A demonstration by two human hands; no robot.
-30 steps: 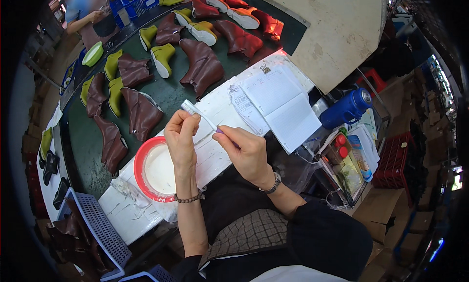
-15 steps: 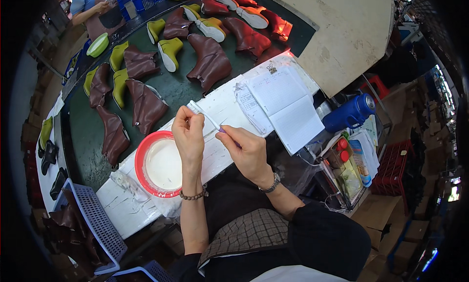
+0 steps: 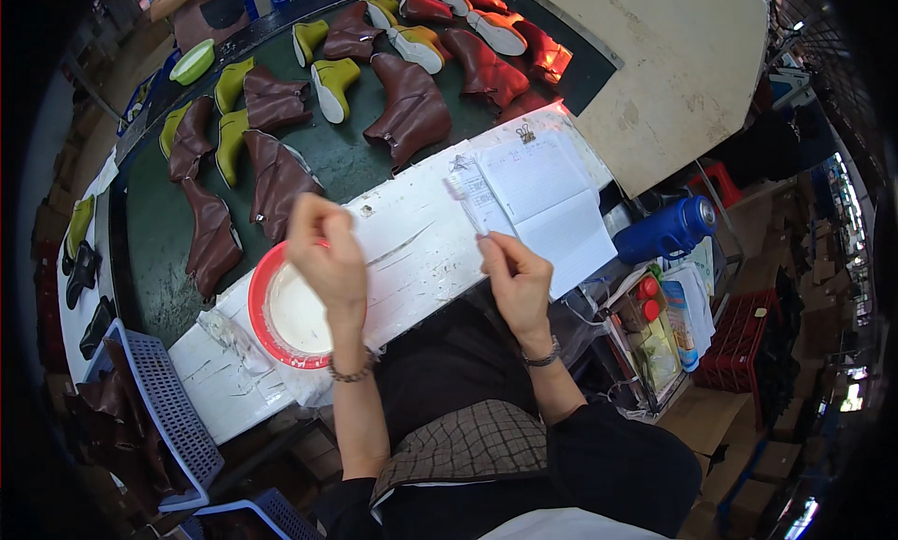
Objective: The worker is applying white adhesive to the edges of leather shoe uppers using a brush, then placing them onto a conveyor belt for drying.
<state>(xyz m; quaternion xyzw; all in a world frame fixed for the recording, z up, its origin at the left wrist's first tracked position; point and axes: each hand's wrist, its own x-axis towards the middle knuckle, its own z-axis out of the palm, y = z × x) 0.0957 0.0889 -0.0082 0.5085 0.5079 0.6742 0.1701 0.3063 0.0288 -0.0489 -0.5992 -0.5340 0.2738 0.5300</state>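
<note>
Our right hand (image 3: 521, 283) pinches the forward-pointing brush (image 3: 465, 203); our left hand (image 3: 327, 259) curls beside the bowl (image 3: 258, 306), its grip unclear

We hold a slim, pale toothbrush (image 3: 469, 209) in our right fingers (image 3: 503, 252), blurred, slanting away leftward, bristle end outermost.

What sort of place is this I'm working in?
Likely a footwear workshop: brown boots and yellow-green boots lie on a green worktop, and a red bowl of something white stands nearby.
</note>
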